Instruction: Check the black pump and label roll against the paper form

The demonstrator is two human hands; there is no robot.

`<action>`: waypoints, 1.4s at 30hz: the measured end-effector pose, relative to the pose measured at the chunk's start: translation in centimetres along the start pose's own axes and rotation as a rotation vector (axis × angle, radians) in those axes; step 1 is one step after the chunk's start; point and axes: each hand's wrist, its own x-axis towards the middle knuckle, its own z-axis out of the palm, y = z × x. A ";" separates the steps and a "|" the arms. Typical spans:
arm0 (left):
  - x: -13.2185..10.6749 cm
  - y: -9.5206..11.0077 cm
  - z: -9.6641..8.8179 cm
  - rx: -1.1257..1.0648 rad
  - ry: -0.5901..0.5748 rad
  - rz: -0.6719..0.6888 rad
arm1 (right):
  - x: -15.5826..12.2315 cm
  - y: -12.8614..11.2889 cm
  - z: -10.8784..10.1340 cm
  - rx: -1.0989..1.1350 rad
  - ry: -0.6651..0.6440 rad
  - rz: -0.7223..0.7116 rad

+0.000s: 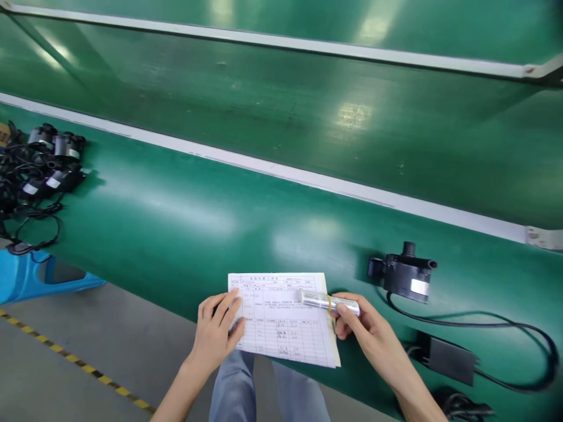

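Observation:
A printed form [303,343] with ruled tables and handwritten entries lies at the table's front edge, on top of other sheets. My left hand [217,325] rests on its left side, fingers stretched out and a little apart. Between the thumb and fingers of my right hand [363,328] is a slim silver roll [314,300] with a yellow band round it, held over the form's right side. To the right stands a small black pump [407,275] with a white label. Its black cable [501,324] loops to the right.
A black power adapter [452,358] and a bundled black cord [461,404] lie at the front right. Several black pumps [65,146] with tangled cables are heaped at the far left. A blue stool [17,278] stands below them. A raised shelf edge [264,167] runs behind.

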 end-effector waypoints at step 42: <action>-0.8 -0.4 -0.2 -0.004 -0.048 0.042 | -1.6 -2.6 -0.6 -0.242 0.237 -0.176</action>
